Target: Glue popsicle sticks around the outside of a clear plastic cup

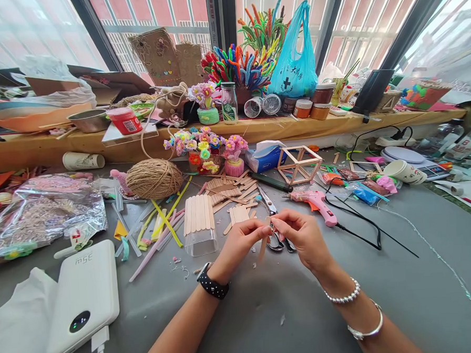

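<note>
My left hand [242, 243] is closed in a pinch on a wooden craft stick [262, 250], which hangs down at a slant. Thumb and fingers of my right hand [302, 237] are pinched together, touching the left fingertips. A tiny silvery bit shows between the fingertips; I cannot make out what it is. Behind both hands lie metal scissors [267, 200], their handles partly hidden. A clear plastic cup [202, 245] lies to the left, with a row of craft sticks [198, 214] along its top. A small panel of sticks [239, 215] lies just beyond my left hand.
A pink glue gun [315, 203] with a black cord lies to the right, near an open wooden stick frame [300, 164]. Farther back sit a twine ball [154, 178] and loose sticks [222, 190]. A white power bank [86, 297] lies at the left.
</note>
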Motion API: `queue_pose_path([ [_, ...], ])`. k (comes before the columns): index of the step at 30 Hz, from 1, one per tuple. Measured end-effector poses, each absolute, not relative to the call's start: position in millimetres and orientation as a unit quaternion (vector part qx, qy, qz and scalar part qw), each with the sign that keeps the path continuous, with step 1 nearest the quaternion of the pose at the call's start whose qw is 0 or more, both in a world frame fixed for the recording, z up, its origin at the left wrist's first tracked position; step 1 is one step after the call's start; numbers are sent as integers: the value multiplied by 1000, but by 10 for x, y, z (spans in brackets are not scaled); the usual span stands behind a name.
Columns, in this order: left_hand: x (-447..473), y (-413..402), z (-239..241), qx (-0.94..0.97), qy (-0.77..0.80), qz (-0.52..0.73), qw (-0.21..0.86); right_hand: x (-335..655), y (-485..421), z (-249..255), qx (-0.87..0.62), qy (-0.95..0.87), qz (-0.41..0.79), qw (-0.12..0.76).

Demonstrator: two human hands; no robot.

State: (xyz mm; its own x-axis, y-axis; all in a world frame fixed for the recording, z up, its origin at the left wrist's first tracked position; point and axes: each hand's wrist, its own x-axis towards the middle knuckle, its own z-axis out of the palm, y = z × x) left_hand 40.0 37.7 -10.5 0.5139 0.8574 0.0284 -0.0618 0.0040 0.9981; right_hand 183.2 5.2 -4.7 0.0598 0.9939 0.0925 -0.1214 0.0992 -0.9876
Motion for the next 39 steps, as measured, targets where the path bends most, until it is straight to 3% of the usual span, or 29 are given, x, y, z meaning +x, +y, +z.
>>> queue_pose_path([
  [20,430,390,-171,554,330,356,677,1696,65,-97,-480,-292,563,606],
  [39,425,392,-195,505,289,329,743,1659,18,-27,-470,-339,539,611],
])
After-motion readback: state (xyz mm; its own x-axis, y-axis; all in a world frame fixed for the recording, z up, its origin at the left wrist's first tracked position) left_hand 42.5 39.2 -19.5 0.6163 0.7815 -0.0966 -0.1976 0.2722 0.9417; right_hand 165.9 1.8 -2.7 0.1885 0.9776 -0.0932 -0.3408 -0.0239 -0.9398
